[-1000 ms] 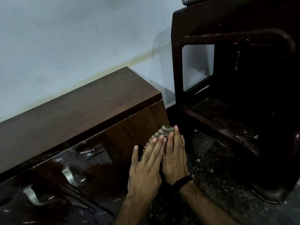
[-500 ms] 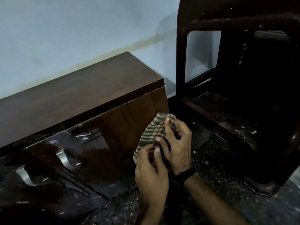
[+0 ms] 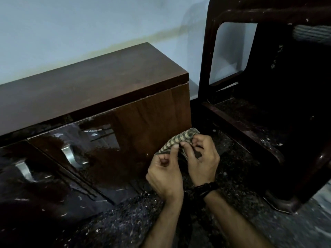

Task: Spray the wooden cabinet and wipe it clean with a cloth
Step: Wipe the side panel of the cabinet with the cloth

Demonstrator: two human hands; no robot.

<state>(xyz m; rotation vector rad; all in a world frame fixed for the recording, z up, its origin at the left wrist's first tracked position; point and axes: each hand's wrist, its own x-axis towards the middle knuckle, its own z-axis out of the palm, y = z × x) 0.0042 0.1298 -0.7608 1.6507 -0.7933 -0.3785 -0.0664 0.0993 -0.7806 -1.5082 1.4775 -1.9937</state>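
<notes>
A low dark wooden cabinet [image 3: 100, 83] runs along the wall, its glossy front carrying two metal handles [image 3: 70, 155]. A striped green and cream cloth [image 3: 176, 139] is bunched just off the cabinet's lower right corner. My left hand [image 3: 165, 173] pinches the cloth's near edge with thumb and fingers. My right hand [image 3: 202, 158], with a black band at the wrist, grips the same cloth from the right. Both hands hover over the floor, slightly away from the cabinet face. No spray bottle is in view.
A dark brown plastic chair [image 3: 250, 111] stands close to the cabinet's right end, a striped fabric item [image 3: 311, 34] on it. The speckled dark floor [image 3: 125, 221] lies below. A pale wall [image 3: 89, 24] rises behind the cabinet.
Both hands lay flat pressing the cloth against the cabinet's right end; they have since pulled it off and now bunch it between the fingers, away from the wood.
</notes>
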